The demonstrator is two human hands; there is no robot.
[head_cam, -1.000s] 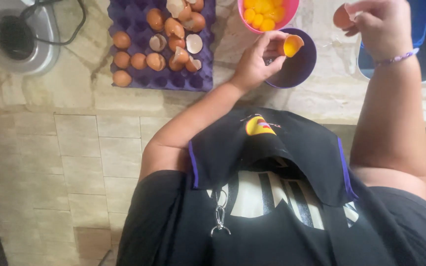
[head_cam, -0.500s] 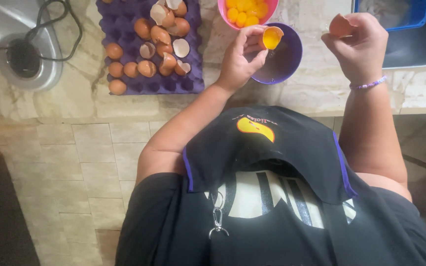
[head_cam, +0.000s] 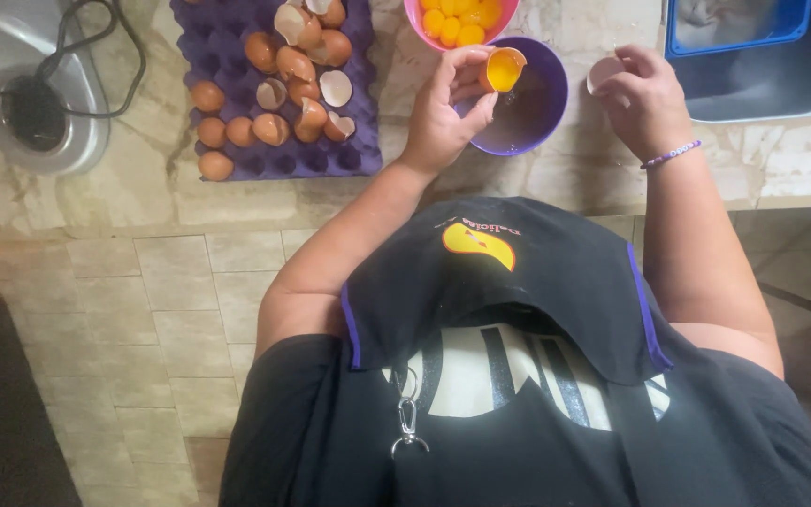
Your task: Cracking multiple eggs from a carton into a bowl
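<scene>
- Holding a half eggshell with yolk (head_cam: 502, 69), left hand (head_cam: 443, 108), fingers pinching it, top centre, over the purple bowl (head_cam: 542, 117).
- Right hand (head_cam: 645, 99), upper right, fingers pinched on an empty shell half (head_cam: 601, 73).
- Pink bowl of yolks (head_cam: 457, 19) at top edge.
- Purple egg tray (head_cam: 279, 89), whole eggs and shells, upper left on marble surface (head_cam: 574, 174).

Round pink plastic bowl of yolks (head_cam: 415, 14), purple moulded egg tray (head_cam: 368, 113), blue rectangular tub (head_cam: 739, 42) all cut off by top edge; tub contents blurred.
</scene>
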